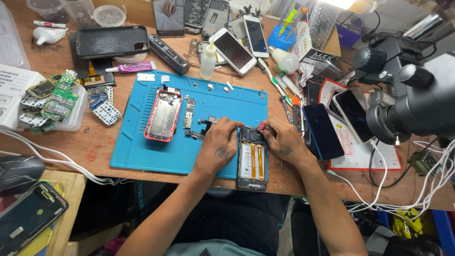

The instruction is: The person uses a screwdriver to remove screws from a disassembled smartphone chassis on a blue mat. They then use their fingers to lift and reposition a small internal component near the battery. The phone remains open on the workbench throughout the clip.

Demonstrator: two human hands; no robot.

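The opened phone lies back-up at the near right edge of the blue work mat, its lower end overhanging the wooden bench. Its white battery with orange strips is bare, and the dark upper section by the camera is where both your hands meet. Your left hand lies curled over the phone's top left corner, fingers bent down onto the frame and pressing it flat to the mat. Your right hand pinches a red-capped screwdriver between thumb and forefingers, its tip aimed into the phone's upper edge (the tip itself is hidden behind your fingers, so I cannot tell which screw it sits on).

By my reading, you are at the unscrewing stage around the top plate, with the battery not yet lifted. The next move calls for a steady hold from the left hand and a straight, square driver, since a tilted tip could slip.

Further out on the mat lies a red-framed phone shell with a narrow logic board just beside it. A dark phone lies face up near your right wrist.
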